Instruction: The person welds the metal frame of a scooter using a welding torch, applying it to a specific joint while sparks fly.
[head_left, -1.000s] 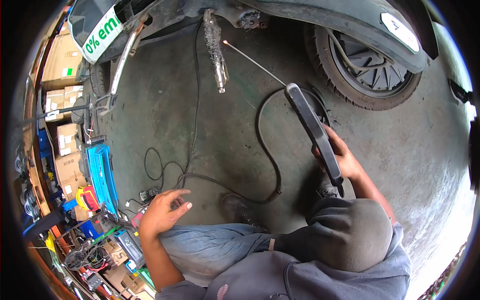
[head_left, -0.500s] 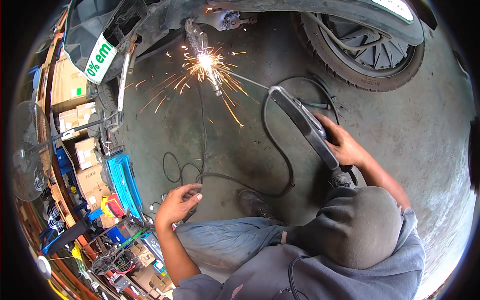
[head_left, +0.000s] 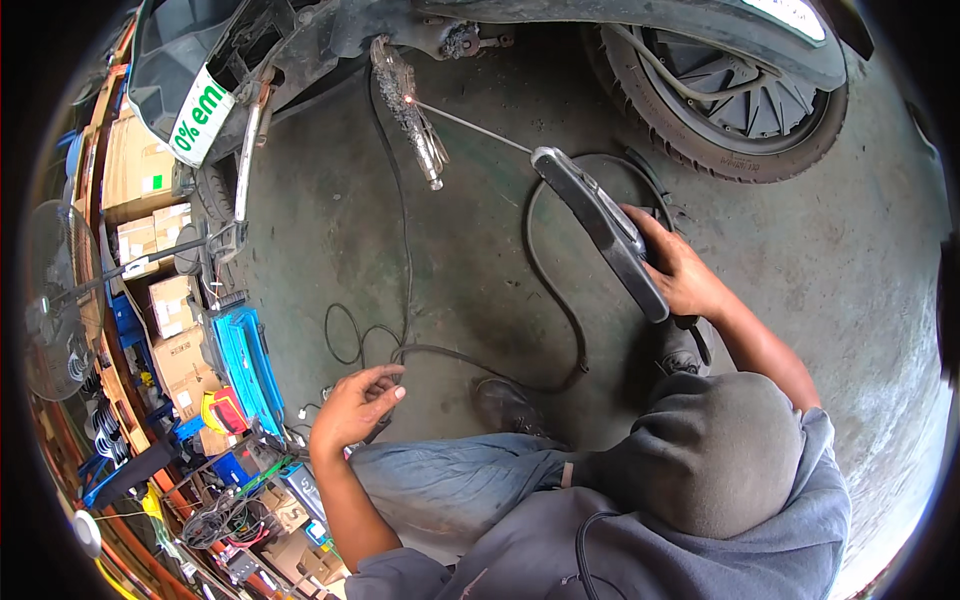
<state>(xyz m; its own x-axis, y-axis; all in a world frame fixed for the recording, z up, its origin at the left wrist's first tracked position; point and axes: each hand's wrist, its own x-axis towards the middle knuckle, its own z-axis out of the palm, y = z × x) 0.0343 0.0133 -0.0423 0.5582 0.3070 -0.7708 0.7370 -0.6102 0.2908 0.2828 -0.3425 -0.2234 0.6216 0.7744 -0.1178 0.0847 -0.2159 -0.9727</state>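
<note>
My right hand (head_left: 672, 270) is closed on a long black electrode holder (head_left: 600, 230). A thin rod (head_left: 470, 126) extends from it to a small glowing point on a rough, crusted metal stand (head_left: 425, 150) hanging under the vehicle body (head_left: 330, 40). My left hand (head_left: 360, 398) is over my left leg at the lower left, fingers loosely bent and apart, holding nothing I can see. A black cable (head_left: 570, 320) loops over the floor below the holder.
A wheel (head_left: 720, 150) stands at upper right, a white fork tube (head_left: 248, 160) at left. Cardboard boxes (head_left: 180, 370), blue folded plastic pieces (head_left: 250, 370) and coiled cables (head_left: 220, 520) crowd the left side. My shoe (head_left: 505, 405) rests on the concrete floor (head_left: 820, 260).
The bright sparks of half a second ago are gone, leaving a small glow. My right hand and the holder moved up-left from a second ago, bringing the rod onto the metal stand.
</note>
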